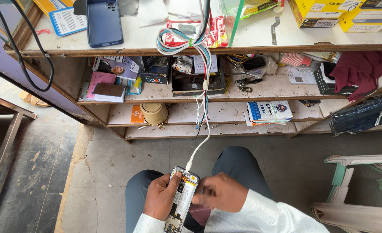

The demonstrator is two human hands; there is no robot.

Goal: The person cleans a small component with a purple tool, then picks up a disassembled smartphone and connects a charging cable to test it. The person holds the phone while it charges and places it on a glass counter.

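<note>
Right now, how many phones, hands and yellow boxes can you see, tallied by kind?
Phones: 2, the opened phone on the lap, gripped by the left hand and plugged into the white cable, and the blue phone on the counter
Hands: 2, left hand, right hand
Yellow boxes: 2, and
Total: 6

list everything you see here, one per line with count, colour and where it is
opened phone: 1, back off, insides showing, over the lap
cable: 1, white, plugged into the opened phone's top end, running up to the counter
blue phone: 1, dark blue, face down on the counter top
yellow boxes: several, counter top right
maroon cloth: 1, upper shelf right
cup: 1, tan, lying on the lower shelf
booklet stack: 1, blue and white, lower shelf
plastic chair: 1, pale green, right on the floor
left hand: 1, gripping the opened phone's side
right hand: 1, blurred, at the opened phone's other side
</note>
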